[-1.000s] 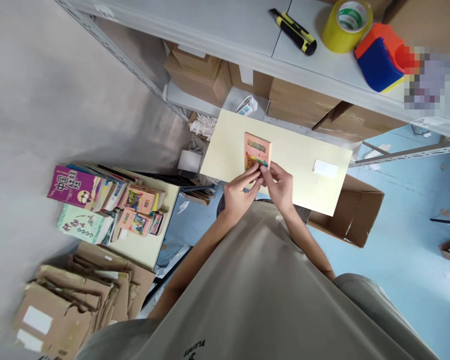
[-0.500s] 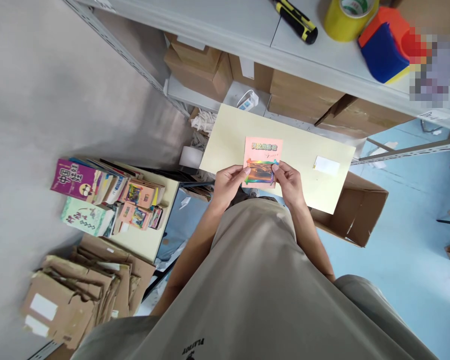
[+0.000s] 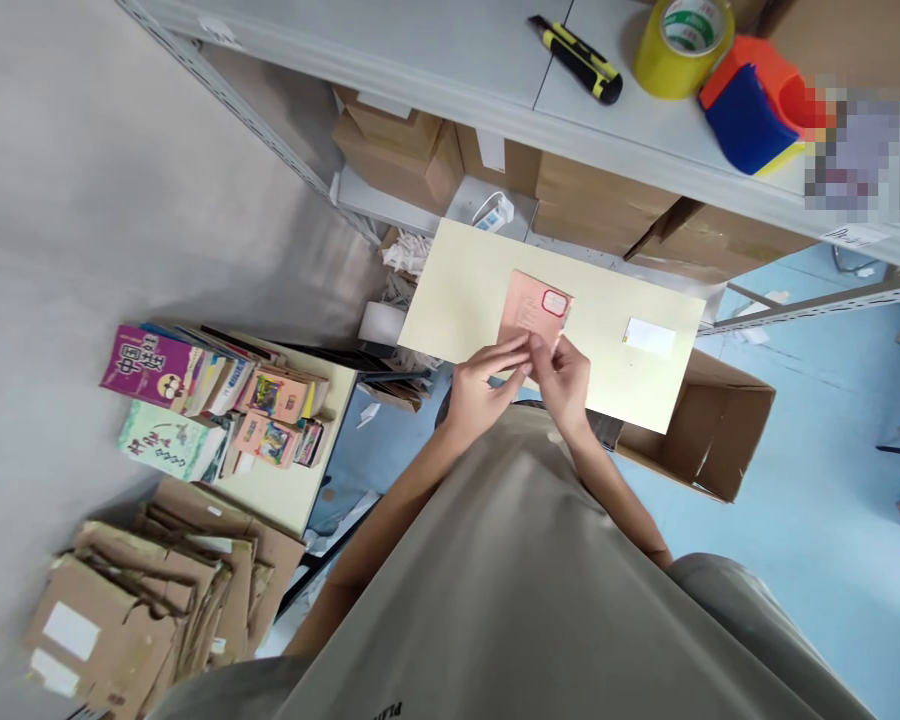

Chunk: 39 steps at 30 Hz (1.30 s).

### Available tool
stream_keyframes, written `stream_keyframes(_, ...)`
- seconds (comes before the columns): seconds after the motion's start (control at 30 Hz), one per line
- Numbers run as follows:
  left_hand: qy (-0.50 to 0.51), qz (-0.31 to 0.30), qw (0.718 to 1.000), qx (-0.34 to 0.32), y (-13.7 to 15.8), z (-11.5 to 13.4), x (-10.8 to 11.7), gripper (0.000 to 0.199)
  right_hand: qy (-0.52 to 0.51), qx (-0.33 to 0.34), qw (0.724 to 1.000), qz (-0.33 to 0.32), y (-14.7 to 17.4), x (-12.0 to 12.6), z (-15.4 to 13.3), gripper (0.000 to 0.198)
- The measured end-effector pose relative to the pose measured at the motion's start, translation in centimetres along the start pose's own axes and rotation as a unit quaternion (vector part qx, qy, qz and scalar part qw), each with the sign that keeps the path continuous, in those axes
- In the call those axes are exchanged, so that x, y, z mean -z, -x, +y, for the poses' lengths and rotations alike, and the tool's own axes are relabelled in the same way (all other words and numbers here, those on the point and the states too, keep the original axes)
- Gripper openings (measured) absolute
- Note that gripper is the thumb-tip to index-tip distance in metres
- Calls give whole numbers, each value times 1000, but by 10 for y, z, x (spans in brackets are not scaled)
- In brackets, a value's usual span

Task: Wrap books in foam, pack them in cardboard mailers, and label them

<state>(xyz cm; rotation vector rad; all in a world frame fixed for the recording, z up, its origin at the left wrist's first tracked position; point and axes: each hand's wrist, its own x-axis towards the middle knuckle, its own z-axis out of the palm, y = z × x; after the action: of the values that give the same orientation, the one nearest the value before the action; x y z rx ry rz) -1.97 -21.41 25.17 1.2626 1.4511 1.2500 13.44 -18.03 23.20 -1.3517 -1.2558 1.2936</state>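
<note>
A small pink book (image 3: 534, 305) is over the pale tabletop (image 3: 457, 270), its plain side with a red-outlined label facing up. My right hand (image 3: 564, 380) grips the book at its lower edge, thumb on top and fingers at the right side. Fingers stretched and thumb apart, my left hand (image 3: 486, 392) has its fingertips at the book's lower edge, close to the right thumb. Whether the left fingertips press on the book is hard to see. Right of the book lies a small white card-like item (image 3: 649, 337) on the tabletop.
Stacked books (image 3: 277, 392) stand on a side table at left, above flattened cardboard (image 3: 127, 600). An open carton (image 3: 720, 425) is under the tabletop's right end. A shelf ahead holds a utility knife (image 3: 579, 62), yellow tape (image 3: 667, 70) and a blue-orange object (image 3: 750, 115).
The book has been turned from its picture cover to its plain pink side and now tilts slightly. My left hand has loosened from its left edge; my right hand keeps hold.
</note>
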Motion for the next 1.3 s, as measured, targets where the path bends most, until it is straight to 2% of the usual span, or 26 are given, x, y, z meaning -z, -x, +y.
stream_keyframes(0.07,4,35,999,12,-4,-7,10,44,-13,3,1000,1,-6,8,3,63)
stream_keyframes(0.13,35,61,996,58,-11,-14,21,61,-45,-1,999,-25,-9,16,3,62)
stream_keyframes(0.2,97,20,987,124,-17,-21,29,74,-74,-14,995,-60,-10,19,2,63)
stream_keyframes(0.3,166,-39,966,192,-18,-27,30,72,-93,-34,991,-92,-8,17,1,68)
stream_keyframes(0.47,157,8,968,196,-11,-26,21,70,-62,-52,993,-84,-10,16,9,72)
stream_keyframes(0.63,96,78,981,148,-11,-19,21,59,-5,12,1000,17,-11,19,13,77)
stream_keyframes(0.73,45,107,988,99,-8,-15,17,50,-15,13,999,-26,-5,9,9,77)
stream_keyframes(0.83,-5,62,998,6,-3,-14,9,40,-49,1,996,-73,1,-6,6,74)
stream_keyframes(0.9,-46,10,997,-67,-1,-15,7,34,-63,-3,996,-59,1,-10,5,66)
stream_keyframes(0.97,-63,-13,993,-103,-2,-18,10,36,-73,-15,996,-43,-3,-6,6,60)
stream_keyframes(1.03,-48,14,995,-83,-7,-23,18,46,-75,-29,996,-49,-8,4,7,58)
stream_keyframes(1.1,-8,42,999,-26,-14,-31,28,57,-75,-40,994,-63,-13,14,8,58)
stream_keyframes(1.2,87,11,994,69,-23,-44,36,61,-81,-54,992,-81,-14,20,8,60)
stream_keyframes(1.3,156,2,981,114,-25,-50,36,58,-91,-67,990,-90,-14,17,9,60)
